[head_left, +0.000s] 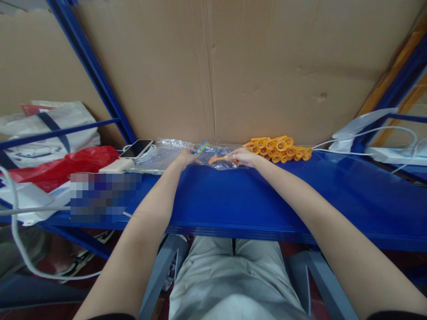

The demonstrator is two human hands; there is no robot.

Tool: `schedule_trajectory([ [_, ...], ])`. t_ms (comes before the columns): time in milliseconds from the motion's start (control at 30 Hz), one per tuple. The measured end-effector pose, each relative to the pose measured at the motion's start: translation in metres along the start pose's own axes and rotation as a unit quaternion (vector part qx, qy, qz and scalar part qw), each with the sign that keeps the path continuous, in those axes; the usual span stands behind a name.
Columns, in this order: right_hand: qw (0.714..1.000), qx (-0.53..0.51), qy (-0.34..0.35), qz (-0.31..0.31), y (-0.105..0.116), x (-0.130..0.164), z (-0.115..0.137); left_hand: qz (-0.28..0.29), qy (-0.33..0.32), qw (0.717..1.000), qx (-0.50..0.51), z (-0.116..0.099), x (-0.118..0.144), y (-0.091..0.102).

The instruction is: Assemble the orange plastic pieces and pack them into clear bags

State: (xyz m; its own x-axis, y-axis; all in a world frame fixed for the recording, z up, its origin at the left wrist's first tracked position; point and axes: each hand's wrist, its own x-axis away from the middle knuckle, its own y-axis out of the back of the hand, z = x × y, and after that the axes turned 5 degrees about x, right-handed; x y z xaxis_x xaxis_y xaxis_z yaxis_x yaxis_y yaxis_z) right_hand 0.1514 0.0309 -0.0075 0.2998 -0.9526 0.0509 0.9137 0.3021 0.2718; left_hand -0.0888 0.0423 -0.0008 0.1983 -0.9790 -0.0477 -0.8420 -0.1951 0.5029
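My left hand (187, 157) is closed on the edge of a clear plastic bag (222, 151) near its colourful header (202, 148). My right hand (246, 156) grips a thin orange plastic piece (217, 159), whose far end points left over the bag. The fingertips of both hands are partly hidden. Just right of my right hand lies a pile of orange cone-ended plastic pieces (279, 149), their round open ends facing me. Left of my left hand is a stack of flat clear bags (163, 155).
Beyond the blue table (216, 200) stands a cardboard wall (213, 71). A phone (136, 149) with a white cable, a white box (116, 166) and a red plastic bag (73, 164) lie at left. A white power strip (400, 155) is at right. Blue posts (93, 66) frame the table.
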Motion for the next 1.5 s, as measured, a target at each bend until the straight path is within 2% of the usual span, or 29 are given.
schedule_trajectory([
  [100, 0.999, -0.026, 0.024, -0.038, 0.001, -0.005, -0.002, 0.033, 0.006, 0.999, 0.025, 0.001, -0.002, -0.002],
  [300, 0.996, -0.027, 0.025, 0.084, 0.002, 0.002, 0.001, 0.04, -0.001, 0.993, 0.114, -0.003, 0.001, -0.004],
  [400, 0.997, -0.02, 0.023, 0.069, -0.005, 0.003, 0.001, 0.06, 0.015, 0.987, 0.148, -0.006, 0.005, -0.004],
  [500, 0.999, -0.003, 0.038, 0.026, -0.013, -0.001, 0.0, 0.061, 0.014, 0.989, 0.135, -0.007, 0.007, -0.004],
  [567, 0.998, 0.013, 0.053, 0.019, -0.017, -0.003, -0.001, 0.062, 0.01, 0.99, 0.123, -0.007, 0.007, -0.004],
  [733, 0.993, 0.046, 0.094, 0.059, -0.02, -0.005, -0.003, 0.096, 0.018, 0.986, 0.134, -0.007, 0.006, -0.003],
  [1067, 0.982, 0.122, 0.101, 0.104, -0.017, 0.0, -0.002, 0.128, 0.04, 0.98, 0.147, -0.006, 0.007, -0.002],
  [1200, 0.978, 0.134, 0.093, 0.129, -0.013, 0.001, -0.002, 0.107, 0.05, 0.984, 0.136, -0.006, 0.008, -0.001],
  [1400, 0.977, 0.183, 0.089, 0.062, 0.005, 0.0, -0.006, 0.075, 0.08, 0.989, 0.096, -0.004, 0.005, 0.0],
  [1500, 0.968, 0.231, 0.081, 0.053, 0.008, -0.001, -0.006, 0.066, 0.077, 0.991, 0.09, -0.003, 0.003, 0.0],
])
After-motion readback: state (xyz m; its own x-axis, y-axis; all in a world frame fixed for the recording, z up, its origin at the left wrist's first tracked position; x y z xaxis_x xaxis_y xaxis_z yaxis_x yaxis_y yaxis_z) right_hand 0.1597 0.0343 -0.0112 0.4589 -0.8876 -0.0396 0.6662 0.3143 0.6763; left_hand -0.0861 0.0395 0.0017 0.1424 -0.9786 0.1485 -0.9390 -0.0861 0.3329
